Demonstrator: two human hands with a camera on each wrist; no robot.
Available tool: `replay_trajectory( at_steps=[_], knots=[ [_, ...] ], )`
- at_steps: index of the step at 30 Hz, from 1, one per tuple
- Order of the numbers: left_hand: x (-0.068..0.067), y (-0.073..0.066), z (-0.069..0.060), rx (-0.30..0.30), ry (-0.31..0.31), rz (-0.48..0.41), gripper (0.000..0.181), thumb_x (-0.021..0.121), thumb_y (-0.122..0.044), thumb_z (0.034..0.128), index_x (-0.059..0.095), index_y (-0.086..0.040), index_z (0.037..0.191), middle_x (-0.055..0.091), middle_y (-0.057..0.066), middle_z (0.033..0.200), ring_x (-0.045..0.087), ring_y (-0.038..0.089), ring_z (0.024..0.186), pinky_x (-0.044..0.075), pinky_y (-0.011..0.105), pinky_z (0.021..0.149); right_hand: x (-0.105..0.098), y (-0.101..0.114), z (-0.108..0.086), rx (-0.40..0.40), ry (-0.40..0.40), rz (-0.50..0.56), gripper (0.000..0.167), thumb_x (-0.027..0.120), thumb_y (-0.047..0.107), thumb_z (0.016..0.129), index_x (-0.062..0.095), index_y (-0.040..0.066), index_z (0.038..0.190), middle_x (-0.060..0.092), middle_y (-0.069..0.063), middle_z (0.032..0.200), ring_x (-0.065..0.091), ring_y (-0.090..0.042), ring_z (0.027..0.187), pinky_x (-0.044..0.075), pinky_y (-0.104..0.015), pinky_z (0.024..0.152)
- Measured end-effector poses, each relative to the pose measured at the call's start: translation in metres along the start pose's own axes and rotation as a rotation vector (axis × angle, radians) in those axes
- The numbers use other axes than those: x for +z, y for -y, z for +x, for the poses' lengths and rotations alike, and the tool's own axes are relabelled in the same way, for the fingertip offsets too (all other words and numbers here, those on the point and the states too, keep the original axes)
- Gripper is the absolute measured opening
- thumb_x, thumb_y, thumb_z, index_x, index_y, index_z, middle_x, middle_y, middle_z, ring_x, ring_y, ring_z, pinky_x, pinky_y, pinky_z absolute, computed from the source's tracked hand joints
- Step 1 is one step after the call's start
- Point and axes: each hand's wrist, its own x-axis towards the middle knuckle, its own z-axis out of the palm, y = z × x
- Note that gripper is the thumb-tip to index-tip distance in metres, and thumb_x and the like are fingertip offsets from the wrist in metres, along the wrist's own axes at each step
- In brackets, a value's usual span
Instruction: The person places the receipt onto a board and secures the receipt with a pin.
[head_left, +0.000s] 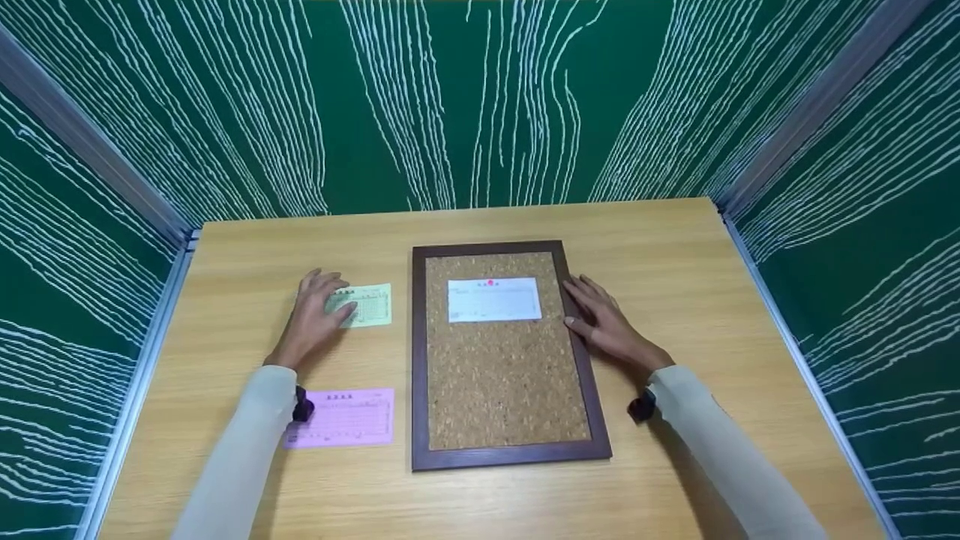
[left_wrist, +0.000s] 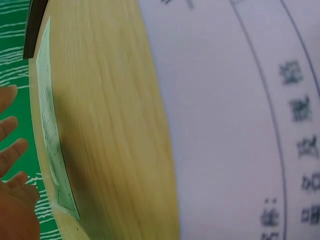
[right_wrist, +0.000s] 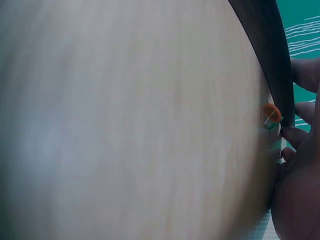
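A cork board (head_left: 502,382) in a dark brown frame lies on the table. Near its top, a white printed slip (head_left: 495,301) is fixed by a red pushpin (head_left: 490,283). My left hand (head_left: 315,311) is over the left part of a green printed slip (head_left: 371,306), fingers loosely bent; contact is unclear. Below it, a purple printed slip (head_left: 349,420) is partly covered by the left wrist and fills much of the left wrist view. My right hand (head_left: 611,326) rests along the frame's right edge, fingers extended. Beside it, the right wrist view shows an orange pushpin (right_wrist: 271,113).
Green panels (head_left: 465,105) with white wavy lines enclose the wooden table (head_left: 660,247) at the back and sides. Metal rails (head_left: 139,375) run along the side panels. Something small and green (right_wrist: 270,125) touches the orange pushpin.
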Motion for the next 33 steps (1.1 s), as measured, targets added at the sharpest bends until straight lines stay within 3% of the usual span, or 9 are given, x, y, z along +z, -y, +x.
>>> replay_trajectory(
  at_steps=[16, 33],
  knots=[
    [-0.010, 0.029, -0.009, -0.046, -0.067, -0.048, 0.051, 0.077, -0.019, 0.1040, 0.063, 0.003, 0.148, 0.046, 0.025, 0.167, 0.011, 0.045, 0.168, 0.016, 0.067, 0.133, 0.000, -0.001, 0.000, 0.005, 0.009, -0.003, 0.073, 0.065, 0.028, 0.111, 0.033, 0.009, 0.173, 0.023, -0.020, 0.181, 0.009, -0.042, 0.169, 0.006, -0.073, 0.131],
    [-0.019, 0.040, -0.015, -0.084, -0.070, -0.041, 0.055, 0.076, -0.017, 0.1052, 0.058, 0.007, 0.151, 0.043, 0.029, 0.166, 0.010, 0.050, 0.166, 0.018, 0.069, 0.132, -0.001, -0.002, 0.001, -0.017, -0.004, 0.011, 0.073, 0.066, 0.029, 0.110, 0.035, 0.005, 0.171, 0.026, -0.021, 0.180, 0.011, -0.041, 0.169, 0.008, -0.069, 0.132]
  ],
)
